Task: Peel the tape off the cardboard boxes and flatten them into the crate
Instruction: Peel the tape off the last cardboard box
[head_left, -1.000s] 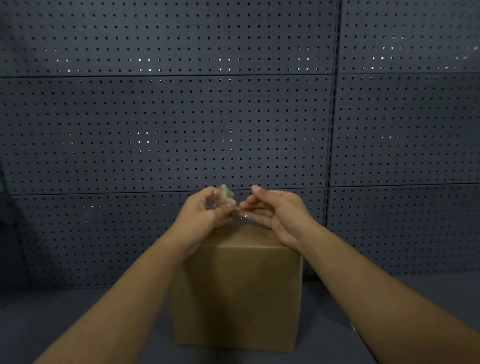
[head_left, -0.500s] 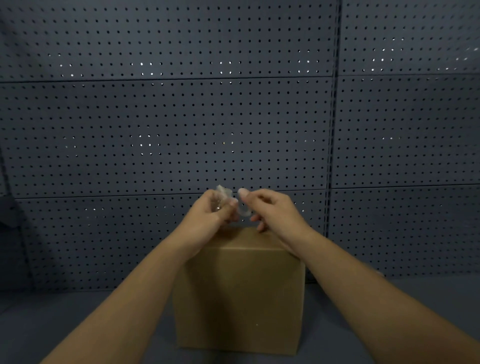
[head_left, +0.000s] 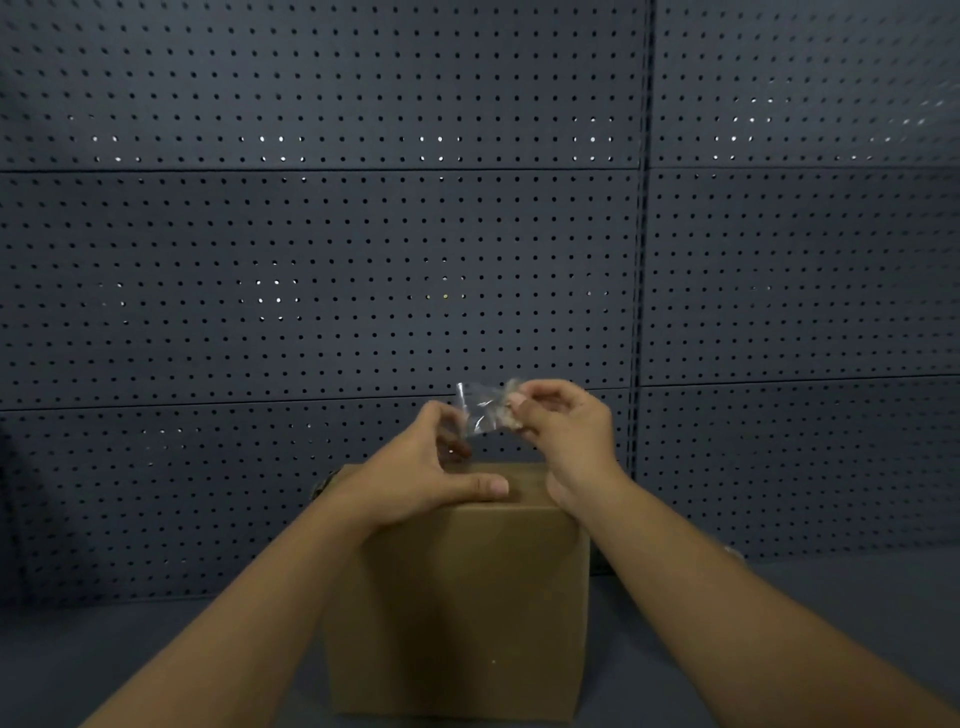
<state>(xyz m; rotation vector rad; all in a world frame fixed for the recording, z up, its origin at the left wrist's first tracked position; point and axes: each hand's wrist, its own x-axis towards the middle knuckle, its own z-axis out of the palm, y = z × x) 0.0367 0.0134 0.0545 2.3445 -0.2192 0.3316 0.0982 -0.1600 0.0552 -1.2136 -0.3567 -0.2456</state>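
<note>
Fingers (head_left: 519, 402) of the right hand (head_left: 563, 426) curled, thumb and forefinger pinching a strip of clear tape (head_left: 480, 410) at its 3 o'clock end, where the film is bunched into a pale, crumpled wad; the rest of the strip is thin, glossy and creased, catching small highlights, and it runs toward 9 o'clock to the left hand (head_left: 423, 475); the fingertips there reach the tape's lower edge, but whether they pinch it or only touch it I cannot tell; left thumb lies straight and flat along the top front edge of the cardboard box (head_left: 460, 613), pointing to 3 o'clock.

Tape is held in the air just above the box top, at 12 o'clock from the box; whether any of it is stuck to the box I cannot tell.

Box: plain brown cardboard, matte, roughly cubic, upright, square-edged; front face smooth and in shadow, one tiny pale speck low at 5 o'clock; no print or label readable on it; it stands on a dark grey counter (head_left: 130, 660), smooth and flat.

At 12 o'clock behind everything, dark grey pegboard (head_left: 322, 249): panels with regular rows of small round holes, some holes glinting with light, horizontal seams between panels, a vertical joint at 1 o'clock.
</note>
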